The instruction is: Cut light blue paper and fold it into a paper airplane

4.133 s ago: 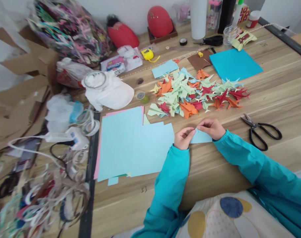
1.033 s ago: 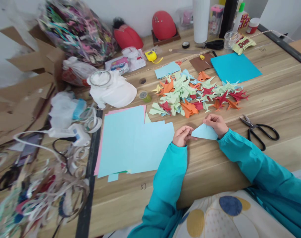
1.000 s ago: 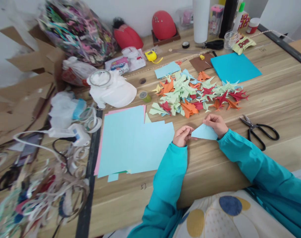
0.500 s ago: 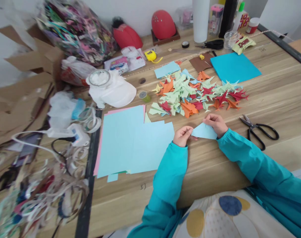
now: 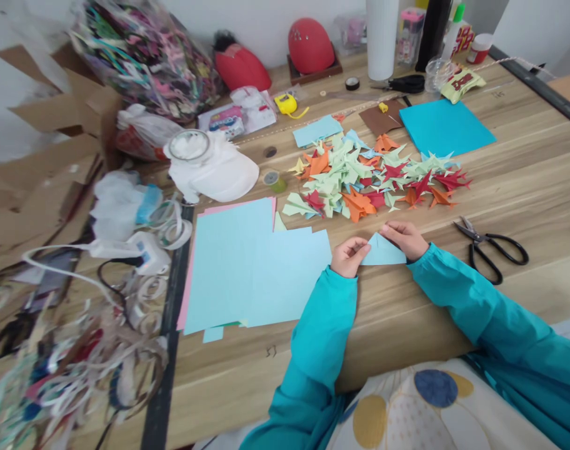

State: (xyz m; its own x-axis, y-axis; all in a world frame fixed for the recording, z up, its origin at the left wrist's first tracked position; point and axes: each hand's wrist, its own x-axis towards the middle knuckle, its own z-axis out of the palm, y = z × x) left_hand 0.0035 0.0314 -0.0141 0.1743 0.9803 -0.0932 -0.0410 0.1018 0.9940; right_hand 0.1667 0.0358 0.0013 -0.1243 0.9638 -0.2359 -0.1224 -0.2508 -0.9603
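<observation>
In the head view, your left hand (image 5: 350, 255) pinches the left side of a small piece of pale blue paper (image 5: 385, 254), thumb and fingers closed on its edge. Your right hand (image 5: 405, 240) grips the same piece along its sloping upper right edge, thumb and fingers together just beside the peak. The piece is roughly triangular, with a short slit or crease running down from its top and its long straight edge toward you; you hold it low over the worktop (image 5: 538, 181), and whether it touches the wood is hard to tell. Just beyond your hands lies a heap of folded paper shapes (image 5: 344, 170) in pale green, orange, red and light blue. To the left of your left hand are large pale blue sheets (image 5: 233, 269), a strip of pink paper (image 5: 186, 290) showing along their left edge. Black-handled scissors (image 5: 477, 237) lie to the right of your right hand, well apart from the paper, their blades parted and pointing away from you. Behind the heap, a bright blue sheet (image 5: 447, 128) lies beside a brown sheet (image 5: 374, 122), and a yellow tape measure (image 5: 285, 104) sits farther left. Your teal sleeves (image 5: 325, 325) reach to both wrists.
</observation>
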